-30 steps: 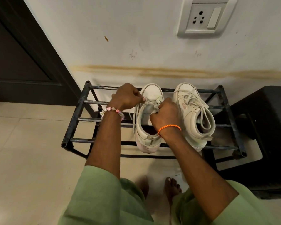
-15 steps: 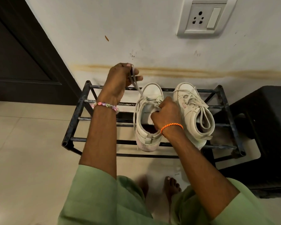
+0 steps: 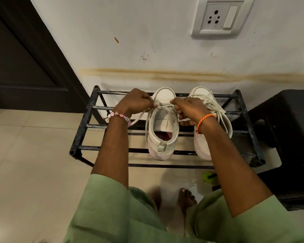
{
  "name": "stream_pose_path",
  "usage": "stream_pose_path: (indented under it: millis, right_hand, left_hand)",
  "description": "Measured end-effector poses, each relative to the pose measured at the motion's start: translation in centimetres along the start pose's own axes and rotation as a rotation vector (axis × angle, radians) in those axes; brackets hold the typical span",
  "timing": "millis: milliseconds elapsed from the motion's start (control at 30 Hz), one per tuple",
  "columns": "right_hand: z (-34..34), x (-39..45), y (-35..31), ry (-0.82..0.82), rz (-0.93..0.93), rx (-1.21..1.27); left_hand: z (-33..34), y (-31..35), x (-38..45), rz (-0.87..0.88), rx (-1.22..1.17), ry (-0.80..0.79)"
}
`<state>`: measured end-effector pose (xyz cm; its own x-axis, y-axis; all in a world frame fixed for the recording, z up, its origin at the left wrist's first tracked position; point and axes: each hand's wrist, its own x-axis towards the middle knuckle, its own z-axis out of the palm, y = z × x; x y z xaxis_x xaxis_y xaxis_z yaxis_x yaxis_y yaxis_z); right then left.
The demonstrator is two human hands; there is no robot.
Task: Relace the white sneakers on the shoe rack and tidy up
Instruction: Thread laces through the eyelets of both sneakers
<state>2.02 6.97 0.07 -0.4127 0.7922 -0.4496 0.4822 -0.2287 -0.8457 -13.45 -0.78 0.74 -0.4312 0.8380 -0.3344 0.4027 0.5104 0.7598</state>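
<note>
Two white sneakers stand toes to the wall on a low black metal shoe rack [image 3: 82, 130]. The left sneaker [image 3: 162, 137] is mostly unlaced, its tongue and inside showing. My left hand [image 3: 137, 102] pinches its white lace [image 3: 139, 116] at the eyelets near the toe, and the lace's loose end trails under my wrist. My right hand [image 3: 188, 107] pinches the lace on the other side of the same sneaker. The right sneaker [image 3: 211, 109] is laced, partly hidden behind my right wrist.
A black stool [image 3: 288, 137] stands just right of the rack. A small green object [image 3: 207, 177] lies on the tiled floor under the rack, near my bare feet. A dark door is at the left, and a wall socket [image 3: 221, 14] above.
My left hand, which had pulled the lace up high toward the wall, has come back down to the left sneaker's eyelets. My right hand has moved forward from the tongue to the toe end.
</note>
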Motion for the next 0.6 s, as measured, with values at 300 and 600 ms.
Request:
stream_pose_path:
  millis: [300, 600]
  right_hand:
    - [-0.9, -0.4, -0.5, -0.253, 0.018, -0.114]
    - [-0.9, -0.3, -0.5, -0.241, 0.112, -0.097]
  left_hand:
    - [-0.5, 0.8, -0.4, -0.163, -0.515, -0.005]
    - [-2.1, 1.8, -0.4, -0.065, -0.749, 0.217]
